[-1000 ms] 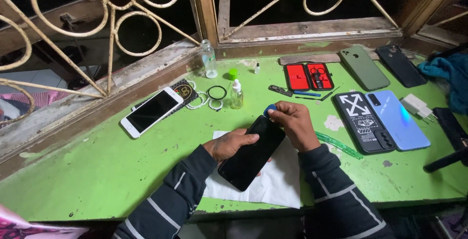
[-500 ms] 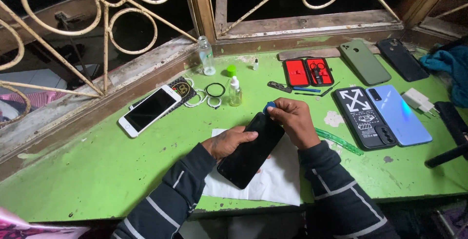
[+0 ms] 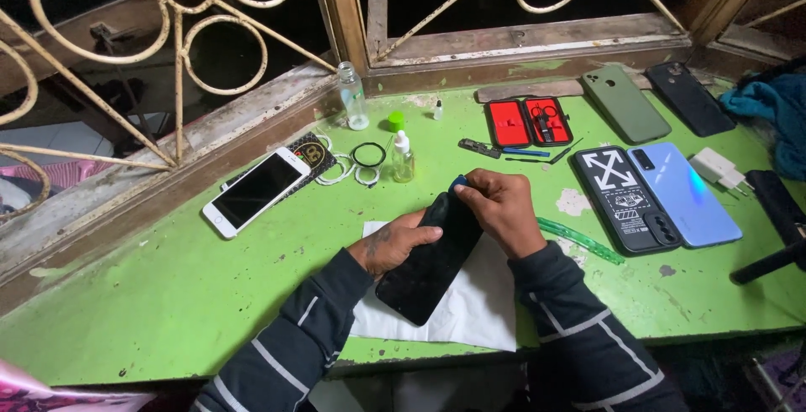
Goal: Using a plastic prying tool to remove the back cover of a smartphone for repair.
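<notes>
White phone [image 3: 255, 190], red tool case [image 3: 527, 121], blue phone [image 3: 684, 194], green table [image 3: 168, 294].

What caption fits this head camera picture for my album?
Two hands, left and right, hold a black phone over white paper on a green table.

The green table [image 3: 168, 294] is lit brightly and evenly from above, while the window opening [image 3: 235, 51] behind is left in darkness. Soft shadows are cast under the hands. A pale sheen is seen on the blue phone [image 3: 684, 194]. Straight edges are bent near the corners; mild softness is noted there.
</notes>
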